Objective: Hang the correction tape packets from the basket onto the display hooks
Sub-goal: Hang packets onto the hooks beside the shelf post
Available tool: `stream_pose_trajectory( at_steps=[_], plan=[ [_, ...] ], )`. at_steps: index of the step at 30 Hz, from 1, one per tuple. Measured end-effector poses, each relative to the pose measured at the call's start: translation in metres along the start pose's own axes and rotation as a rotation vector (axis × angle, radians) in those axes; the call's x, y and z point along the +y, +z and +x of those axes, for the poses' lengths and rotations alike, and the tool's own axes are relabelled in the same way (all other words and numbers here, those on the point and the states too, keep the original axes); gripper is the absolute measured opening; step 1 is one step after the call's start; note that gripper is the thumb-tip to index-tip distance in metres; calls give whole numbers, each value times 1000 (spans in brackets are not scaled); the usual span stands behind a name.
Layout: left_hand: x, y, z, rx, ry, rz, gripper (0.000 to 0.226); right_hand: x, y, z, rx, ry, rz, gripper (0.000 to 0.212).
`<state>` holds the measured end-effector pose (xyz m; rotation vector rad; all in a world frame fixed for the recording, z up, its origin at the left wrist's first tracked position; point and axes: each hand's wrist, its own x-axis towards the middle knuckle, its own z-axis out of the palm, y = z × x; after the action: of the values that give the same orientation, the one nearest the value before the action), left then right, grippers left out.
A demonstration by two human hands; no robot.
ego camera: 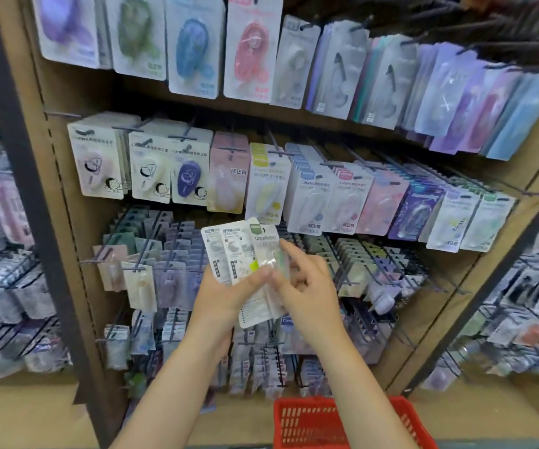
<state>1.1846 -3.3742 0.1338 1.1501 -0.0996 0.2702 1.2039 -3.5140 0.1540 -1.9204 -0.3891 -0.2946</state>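
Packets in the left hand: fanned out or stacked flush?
Fanned out. The packets spread so three separate header tops show side by side above the left hand.

- Both hands, the left hand (226, 296) and the right hand (307, 286), meet in open air in front of the brown pegboard display (77, 241), clear of it.
- The fanned white correction tape packets (245, 254) in the left hand screen the hooks straight behind them.
- Rows of dark metal display hooks (352, 251) jut forward, most crowded with hanging packets; only narrow gaps run between neighbouring stacks.
- The red plastic mesh basket (342, 422) sits below the forearms, blocking a straight drop.
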Motion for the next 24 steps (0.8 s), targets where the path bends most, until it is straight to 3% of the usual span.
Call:
stream_pose_trajectory(
  at_steps=[5,8,10,17,24],
  plan=[
    [2,-1,0,44,-29,-56,56,-3,-10,-2,-51,-3,175,31],
    [6,-10,1,74,-49,-77,58,-5,-20,2,20,-12,201,22],
    [9,-14,2,53,-51,-67,63,-3,-21,7,40,9,170,23],
    [14,-15,2,-6,-36,-22,53,-8,-11,9,-147,140,313,24],
    [9,-8,11,24,-72,-58,52,6,-27,13,-62,175,353,21]
  ],
)
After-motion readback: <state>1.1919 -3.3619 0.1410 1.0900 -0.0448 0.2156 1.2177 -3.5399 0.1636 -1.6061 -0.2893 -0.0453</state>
